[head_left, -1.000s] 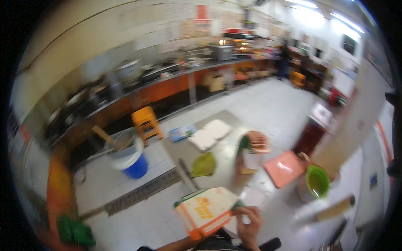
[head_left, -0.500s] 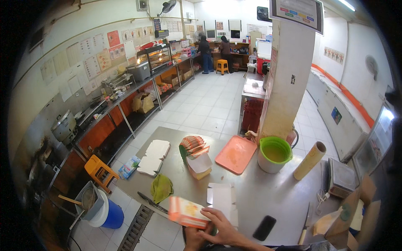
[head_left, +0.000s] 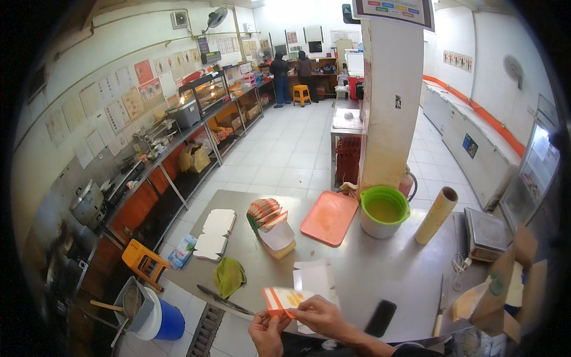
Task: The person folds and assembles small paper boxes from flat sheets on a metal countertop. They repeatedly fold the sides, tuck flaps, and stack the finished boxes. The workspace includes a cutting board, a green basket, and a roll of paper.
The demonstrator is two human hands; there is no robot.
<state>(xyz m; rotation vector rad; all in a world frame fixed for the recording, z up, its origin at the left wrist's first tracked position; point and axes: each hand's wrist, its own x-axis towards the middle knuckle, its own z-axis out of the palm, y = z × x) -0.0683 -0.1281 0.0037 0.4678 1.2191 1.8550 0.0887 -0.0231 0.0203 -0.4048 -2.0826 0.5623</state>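
Observation:
An orange and white printed paper food box [head_left: 284, 298] is held over the near edge of the steel table. My left hand [head_left: 266, 334] has its fingers closed on the box's near left end. My right hand [head_left: 321, 315] pinches its right side. Just beyond my right hand lies a flat, unfolded white box blank [head_left: 312, 275], partly covered by the hand. A green cloth [head_left: 229, 276] and a dark, long-bladed knife [head_left: 225, 299] lie to the left. Farther back stands a fanned bundle of orange-striped box blanks [head_left: 267, 214]. White flat blanks [head_left: 215, 232] lie stacked at the far left.
On the steel table [head_left: 351, 268] are a pink tray [head_left: 329, 218], a bucket with a green basket [head_left: 385, 211], a roll [head_left: 437, 215], a scale [head_left: 485, 234], a phone [head_left: 380, 318], a knife [head_left: 441, 306] and an open carton [head_left: 505, 291]. An orange stool [head_left: 144, 262] stands left. Two people work far back.
The box has turned and tilted between my hands. My left hand has come out from beneath my right to the box's left end. The whole view has shifted slightly.

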